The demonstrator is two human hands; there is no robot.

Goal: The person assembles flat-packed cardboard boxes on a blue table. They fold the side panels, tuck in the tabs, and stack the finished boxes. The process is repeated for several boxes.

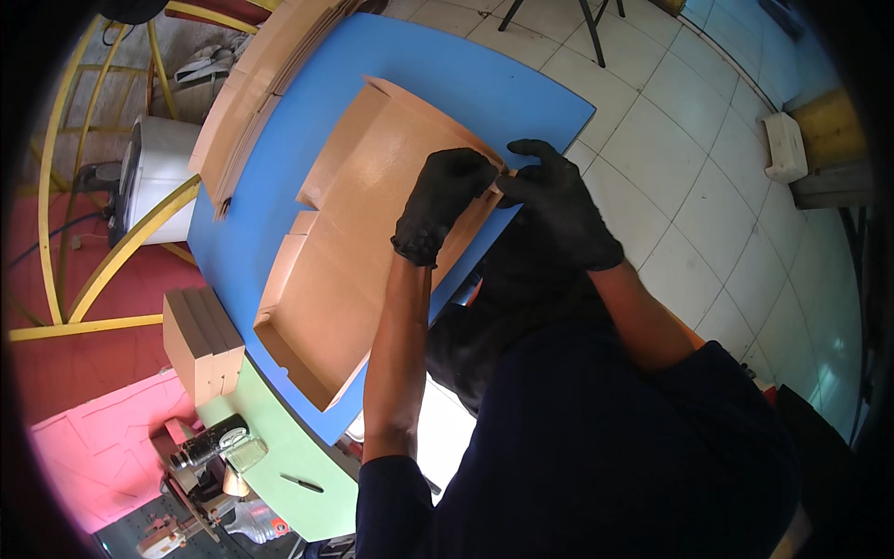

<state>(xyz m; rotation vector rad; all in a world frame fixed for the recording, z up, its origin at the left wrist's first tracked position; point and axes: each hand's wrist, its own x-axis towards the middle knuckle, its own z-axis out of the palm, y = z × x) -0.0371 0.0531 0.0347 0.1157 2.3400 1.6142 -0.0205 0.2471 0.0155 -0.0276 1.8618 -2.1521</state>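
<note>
A brown cardboard box (363,172), partly folded with its lid half laid open, rests on a blue tabletop (456,65). Its near-left end has raised walls. Black gloves cover both hands. My left hand (445,200) is closed on the box's right edge near the far-right corner, its fingers bent over the side wall. Facing it from outside the table edge, my right hand (563,200) pinches the same corner, its thumb on the cardboard and its forefinger partly stretched. The gloves hide the exact fold between the fingertips.
A stack of flat cardboard blanks (265,88) lies along the table's left side. Several folded brown boxes (200,340) stand by a green surface (279,447) bearing a pen (303,484) and a dark bottle (209,442). Yellow metal bars (140,247) and a white bucket (163,177) are at left.
</note>
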